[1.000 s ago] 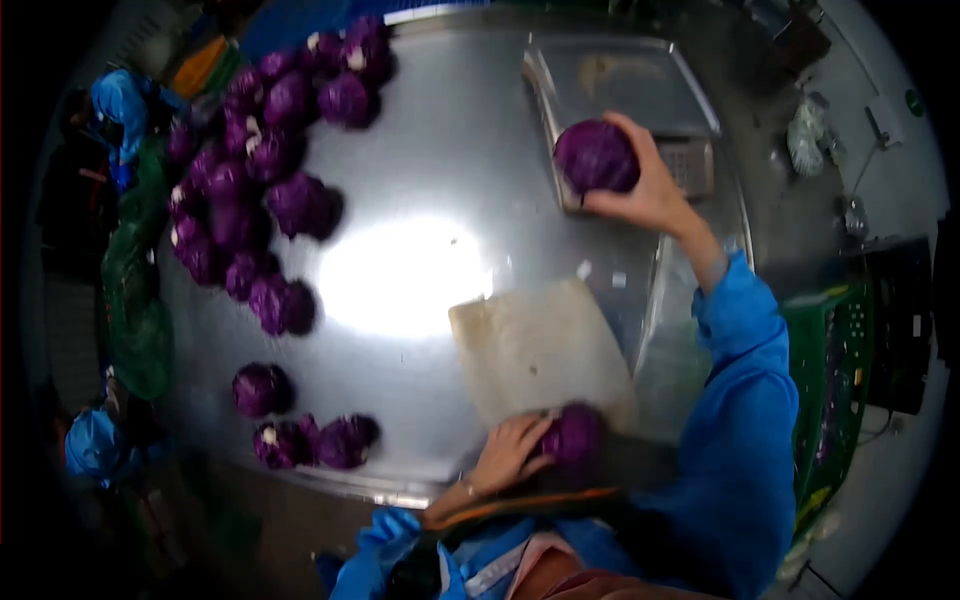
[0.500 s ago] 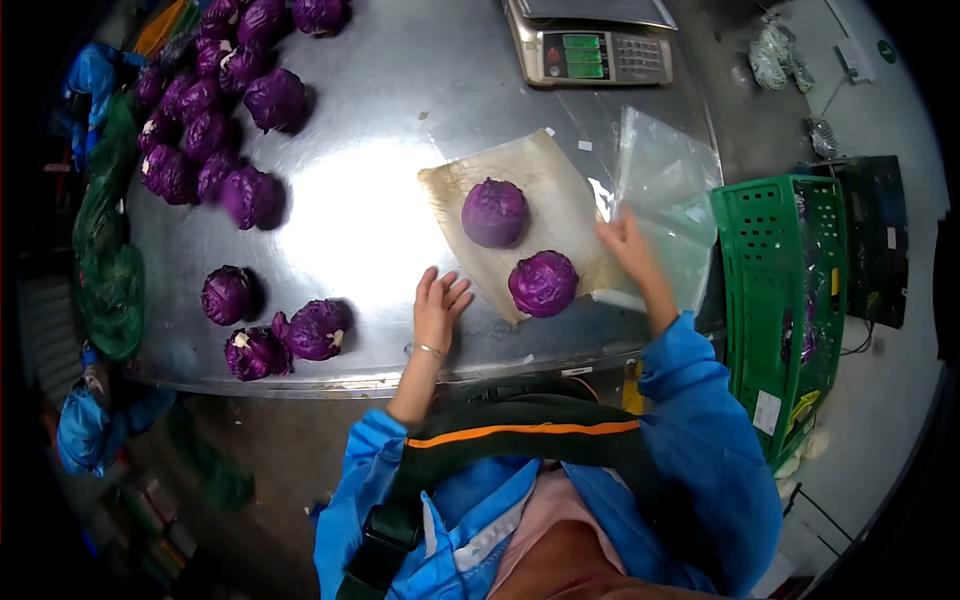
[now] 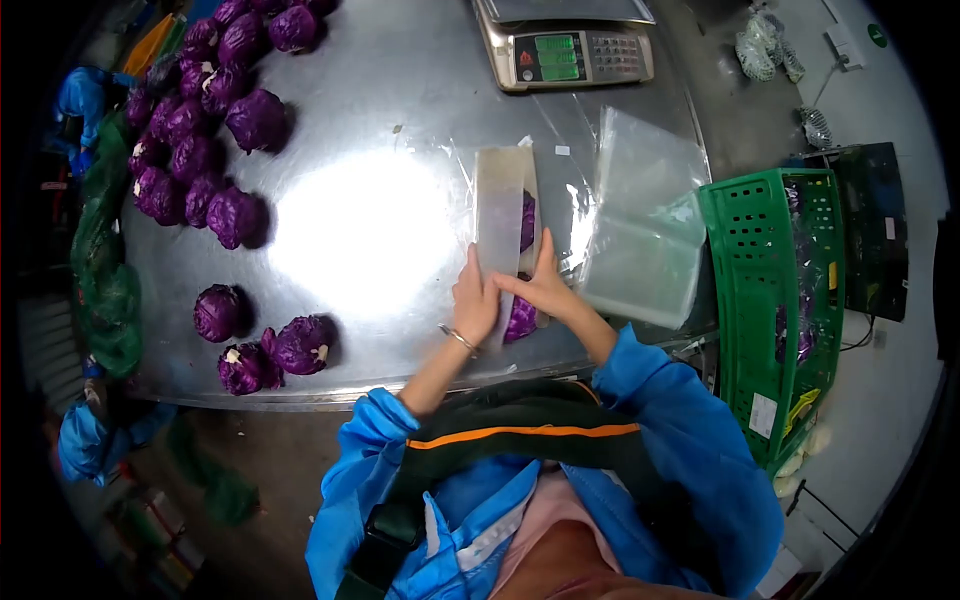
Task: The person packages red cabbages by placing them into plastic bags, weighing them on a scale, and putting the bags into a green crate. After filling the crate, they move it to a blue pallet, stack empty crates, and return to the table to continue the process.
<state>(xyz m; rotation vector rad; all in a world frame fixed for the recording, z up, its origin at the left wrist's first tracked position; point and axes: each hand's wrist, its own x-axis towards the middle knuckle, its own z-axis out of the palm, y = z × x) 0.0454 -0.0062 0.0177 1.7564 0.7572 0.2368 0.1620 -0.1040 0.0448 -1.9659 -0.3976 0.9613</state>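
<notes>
Two red cabbages [image 3: 521, 318] lie inside a brownish wrapping sheet [image 3: 497, 200] folded up around them, so only parts of their purple leaves show. My left hand [image 3: 475, 300] presses along the sheet's left side, fingers together. On the opposite side, my right hand [image 3: 547, 285] grips the sheet, its thumb reaching across the front toward my left hand. To the right of the bundle lies a stack of clear plastic bags [image 3: 640, 240].
Several loose red cabbages [image 3: 258, 121] are heaped at the back left, with a few more [image 3: 302, 345] near the front edge. A digital scale [image 3: 570, 58] stands at the back. At right, a green crate [image 3: 765, 215] holds wrapped cabbages.
The sheet, flat under the two cabbages before, is now folded up around them. My right hand has moved left from the plastic bags, and my left hand has moved right onto the sheet.
</notes>
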